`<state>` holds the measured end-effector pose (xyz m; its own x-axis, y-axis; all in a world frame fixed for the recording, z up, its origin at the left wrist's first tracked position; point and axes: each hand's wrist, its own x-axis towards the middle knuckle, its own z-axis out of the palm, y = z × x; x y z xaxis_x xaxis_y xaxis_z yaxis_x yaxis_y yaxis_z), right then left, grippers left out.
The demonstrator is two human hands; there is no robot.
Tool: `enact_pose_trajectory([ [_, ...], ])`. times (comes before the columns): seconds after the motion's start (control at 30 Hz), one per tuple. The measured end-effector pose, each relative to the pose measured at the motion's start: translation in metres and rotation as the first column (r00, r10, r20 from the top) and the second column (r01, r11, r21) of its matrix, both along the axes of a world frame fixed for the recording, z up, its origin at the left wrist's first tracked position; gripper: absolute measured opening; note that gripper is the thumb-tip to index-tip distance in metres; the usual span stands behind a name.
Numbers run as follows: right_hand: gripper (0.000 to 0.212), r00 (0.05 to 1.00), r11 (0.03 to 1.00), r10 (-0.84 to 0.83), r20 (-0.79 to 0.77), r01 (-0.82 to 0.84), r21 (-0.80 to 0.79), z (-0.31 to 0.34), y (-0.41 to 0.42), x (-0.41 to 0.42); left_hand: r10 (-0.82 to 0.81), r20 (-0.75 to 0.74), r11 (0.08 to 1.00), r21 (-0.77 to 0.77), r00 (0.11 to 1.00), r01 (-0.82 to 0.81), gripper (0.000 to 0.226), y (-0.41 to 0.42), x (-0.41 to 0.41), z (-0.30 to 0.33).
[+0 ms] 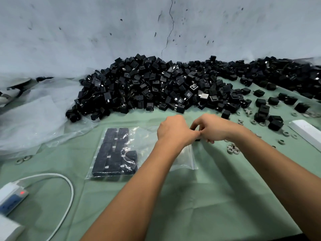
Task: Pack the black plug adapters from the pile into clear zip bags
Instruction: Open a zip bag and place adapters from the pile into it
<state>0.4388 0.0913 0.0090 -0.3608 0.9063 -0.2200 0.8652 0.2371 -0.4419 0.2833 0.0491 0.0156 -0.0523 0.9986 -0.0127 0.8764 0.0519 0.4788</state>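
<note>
Adapter pile (156,84) behind — power strip (12,197) left.

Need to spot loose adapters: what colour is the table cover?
Pale green table cover, head view; black adapters contrast well.

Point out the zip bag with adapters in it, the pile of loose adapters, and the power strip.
zip bag (149,136), head view, clear upper part of the bag.
pile (147,84), head view, middle of the heap.
power strip (13,197), head view, its top face.

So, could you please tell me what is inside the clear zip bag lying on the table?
The clear zip bag holds black plug adapters packed in rows at its left end. Its right end is covered by the left hand, so anything there is hidden.
</note>
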Motion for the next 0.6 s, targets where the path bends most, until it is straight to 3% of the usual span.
enact_pose_trajectory([
  [0.13,0.007,0.997,0.997,0.018,-0.071,-0.023,-0.073,-0.007,-0.010,-0.002,-0.091,-0.097,0.994,-0.074,0.991,0.084,0.048,-0.002,-0.003,0.006],
  [0.23,0.003,0.961,0.994,-0.068,-0.267,0.042,-0.102,-0.011,-0.012,-0.005,-0.086,-0.090,0.992,-0.102,0.992,0.077,0.042,-0.004,-0.008,0.005],
  [0.33,0.013,0.909,0.981,-0.086,-0.409,0.007,-0.192,-0.013,-0.013,-0.007,-0.053,-0.051,0.993,-0.110,0.997,0.047,0.038,-0.008,-0.016,0.004],
  [0.4,0.020,0.891,0.964,-0.077,-0.448,-0.049,-0.262,-0.012,-0.015,-0.010,-0.024,-0.013,0.993,-0.115,1.000,0.023,0.030,-0.010,-0.021,0.007],
  [0.5,0.014,0.886,0.951,-0.034,-0.462,-0.113,-0.287,-0.005,-0.018,-0.019,0.011,0.028,0.996,-0.084,1.000,-0.009,0.019,-0.013,-0.026,0.017],
  [0.6,0.033,0.925,0.961,0.051,-0.377,-0.148,-0.234,-0.003,-0.023,-0.040,0.009,-0.001,1.000,-0.001,1.000,-0.009,0.019,-0.020,-0.026,0.031],
])
